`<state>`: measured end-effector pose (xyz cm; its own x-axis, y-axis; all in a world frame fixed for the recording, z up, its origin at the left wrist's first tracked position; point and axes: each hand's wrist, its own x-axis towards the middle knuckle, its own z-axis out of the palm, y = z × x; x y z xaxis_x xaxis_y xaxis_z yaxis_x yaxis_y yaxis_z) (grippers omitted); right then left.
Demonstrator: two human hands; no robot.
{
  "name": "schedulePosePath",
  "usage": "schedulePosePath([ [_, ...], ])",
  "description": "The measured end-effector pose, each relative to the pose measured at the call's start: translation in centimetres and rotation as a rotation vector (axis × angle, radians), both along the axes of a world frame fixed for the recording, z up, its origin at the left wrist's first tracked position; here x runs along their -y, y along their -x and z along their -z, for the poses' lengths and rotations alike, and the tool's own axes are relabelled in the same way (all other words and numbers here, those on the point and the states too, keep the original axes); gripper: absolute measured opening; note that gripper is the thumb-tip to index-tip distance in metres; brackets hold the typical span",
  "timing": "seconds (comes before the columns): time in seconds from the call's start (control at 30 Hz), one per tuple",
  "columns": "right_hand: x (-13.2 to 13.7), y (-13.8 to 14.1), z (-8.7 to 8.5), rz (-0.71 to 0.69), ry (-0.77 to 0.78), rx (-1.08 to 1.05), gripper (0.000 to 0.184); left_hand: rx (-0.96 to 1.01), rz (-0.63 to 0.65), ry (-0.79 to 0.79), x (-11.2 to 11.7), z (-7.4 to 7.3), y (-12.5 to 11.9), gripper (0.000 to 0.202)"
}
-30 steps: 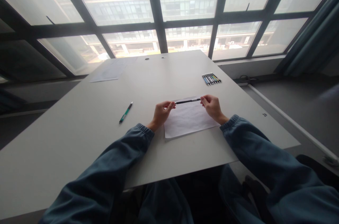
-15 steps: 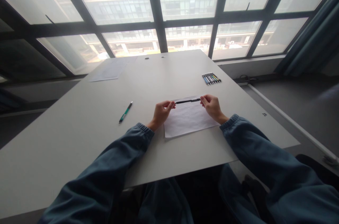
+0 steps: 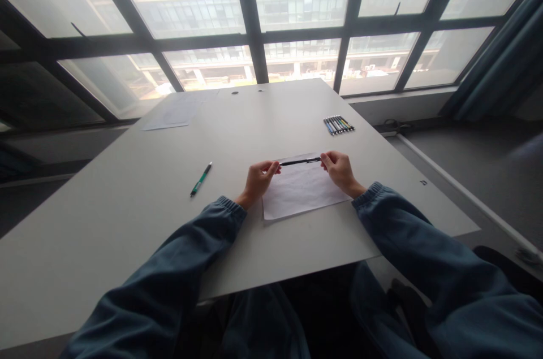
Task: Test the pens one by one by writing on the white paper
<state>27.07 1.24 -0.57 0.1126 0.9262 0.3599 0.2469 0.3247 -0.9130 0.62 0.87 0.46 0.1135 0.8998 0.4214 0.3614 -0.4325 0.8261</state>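
A thin black pen is held level between my two hands, just above a white sheet of paper on the grey table. My left hand pinches the pen's left end with closed fingers. My right hand pinches its right end the same way. Both wrists rest near the paper's side edges.
A green pen lies alone on the table to the left. A row of several pens sits at the far right. Another sheet of paper lies at the far left corner by the window. The table's near edge is close to my lap.
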Motion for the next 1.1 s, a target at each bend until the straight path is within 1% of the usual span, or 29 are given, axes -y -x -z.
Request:
schedulePosePath([
  [0.63, 0.05, 0.04, -0.13, 0.01, -0.018, 0.055, 0.049, -0.034, -0.007, -0.015, 0.1, -0.18, 0.01, 0.047],
  [1.1, 0.07, 0.08, -0.14, -0.005, -0.017, 0.036, 0.051, -0.01, -0.001, 0.0, 0.2, -0.22, -0.05, 0.046],
])
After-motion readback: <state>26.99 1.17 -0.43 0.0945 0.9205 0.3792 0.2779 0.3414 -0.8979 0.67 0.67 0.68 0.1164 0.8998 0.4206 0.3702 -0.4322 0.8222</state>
